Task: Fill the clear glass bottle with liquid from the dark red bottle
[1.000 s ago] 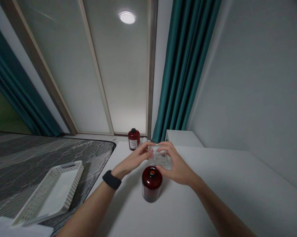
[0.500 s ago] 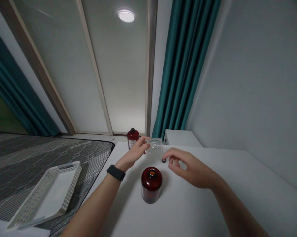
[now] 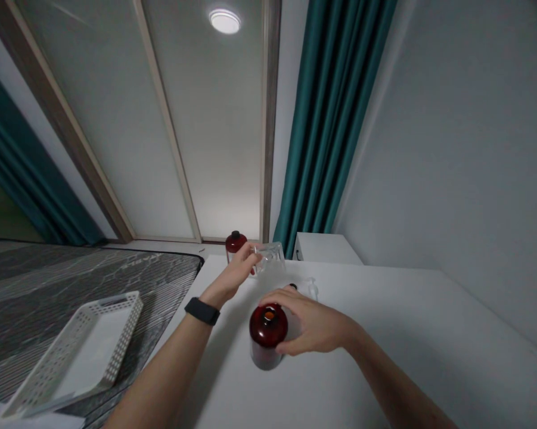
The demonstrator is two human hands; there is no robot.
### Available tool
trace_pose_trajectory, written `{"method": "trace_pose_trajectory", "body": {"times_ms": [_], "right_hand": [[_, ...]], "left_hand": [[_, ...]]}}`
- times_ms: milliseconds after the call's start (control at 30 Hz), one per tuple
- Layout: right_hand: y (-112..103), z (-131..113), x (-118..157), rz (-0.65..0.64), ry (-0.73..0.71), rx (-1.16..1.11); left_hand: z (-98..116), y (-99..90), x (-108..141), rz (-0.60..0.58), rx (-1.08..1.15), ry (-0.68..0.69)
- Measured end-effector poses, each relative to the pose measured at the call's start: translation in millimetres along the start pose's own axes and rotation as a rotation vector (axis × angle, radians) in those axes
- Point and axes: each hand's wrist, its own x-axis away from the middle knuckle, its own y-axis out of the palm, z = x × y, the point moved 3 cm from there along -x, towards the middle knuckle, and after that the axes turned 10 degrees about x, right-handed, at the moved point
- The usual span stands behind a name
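A large white smooth tabletop (image 3: 340, 381) fills the lower middle and right, its near edge cut off by the frame. To its left lies a dark grey patterned, ribbed surface (image 3: 161, 277), also cut off at the left. On that sits a long white perforated plastic basket (image 3: 132, 333), its pale floor showing inside; a white sheet (image 3: 31, 417) at the bottom left corner is mostly out of frame. The right hand (image 3: 315, 322) comes in low from the right, palm turned inward, its fingers and thumb curved at the right of the dark red rounded bottle (image 3: 268, 333), which stands upright on the tabletop; whether they grip it cannot be told. An orange spot shows at its neck, and its contents are too dim to make out. The left hand (image 3: 236, 271), a black band on its wrist, reaches forward, fingers gripping the left side of a clear plastic tray (image 3: 272, 256). Behind this hand, the red bottle with a black cap (image 3: 235, 241) is partly hidden. Just beyond the right hand's fingers lie a small clear plastic piece (image 3: 313, 289), its shape hard to read, and a tiny black item (image 3: 293, 286), partly covered.
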Motion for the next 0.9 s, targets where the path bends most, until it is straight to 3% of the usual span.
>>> {"method": "trace_pose_trajectory", "body": {"times_ms": [500, 600, 733, 900], "right_hand": [[-1, 13, 5, 0.210, 0.451, 0.280], [-3, 19, 8, 0.181, 0.432, 0.181], [-10, 22, 13, 0.089, 0.291, 0.055], [-17, 22, 14, 0.097, 0.278, 0.083]], "left_hand": [[11, -2.4, 0, 0.059, -0.010, 0.033], [15, -1.3, 2, 0.068, -0.042, 0.048], [18, 1.0, 5, 0.061, -0.053, 0.056], [19, 2.0, 6, 0.039, -0.061, 0.083]]}}
